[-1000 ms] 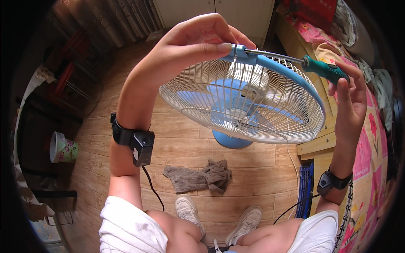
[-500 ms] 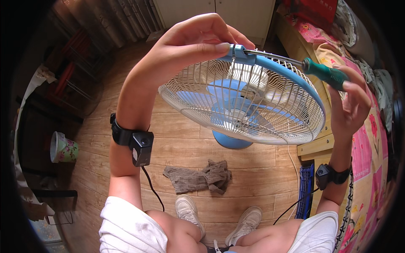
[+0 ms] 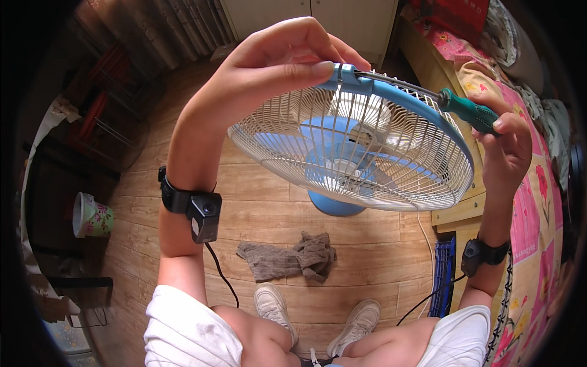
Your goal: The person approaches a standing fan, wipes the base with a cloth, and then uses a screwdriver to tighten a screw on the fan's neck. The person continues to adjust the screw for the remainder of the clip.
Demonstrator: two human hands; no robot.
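While my left hand [image 3: 269, 67] pinched the fan's blue rim [image 3: 356, 83], my right hand [image 3: 507, 147] pinched a screwdriver [image 3: 468, 110] pointing left at it.

white sleeves [image 3: 191, 327] | black forearm straps [image 3: 176, 199] | boxy black devices [image 3: 206, 215] | black cables [image 3: 224, 271] | pale laced shoes [image 3: 271, 306]

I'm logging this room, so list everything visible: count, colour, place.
fan: 1, blue with pale grille, centre
screwdriver: 1, green handle, tip at fan's rim
cloth: 1, grey-brown, floor, lower centre
bin: 1, pale with flowers, left
red furniture: count unclear, dim upper left
curtain: count unclear, brown, upper left
cabinet: 1, cream, top centre
bedding: count unclear, pink floral, right
slatted item: 1, blue, lower right
strapped devices: 2, black, left and right
shoes: 2, white, bottom centre
left hand: 1, bare, on fan's rim
right hand: 1, bare, holding screwdriver
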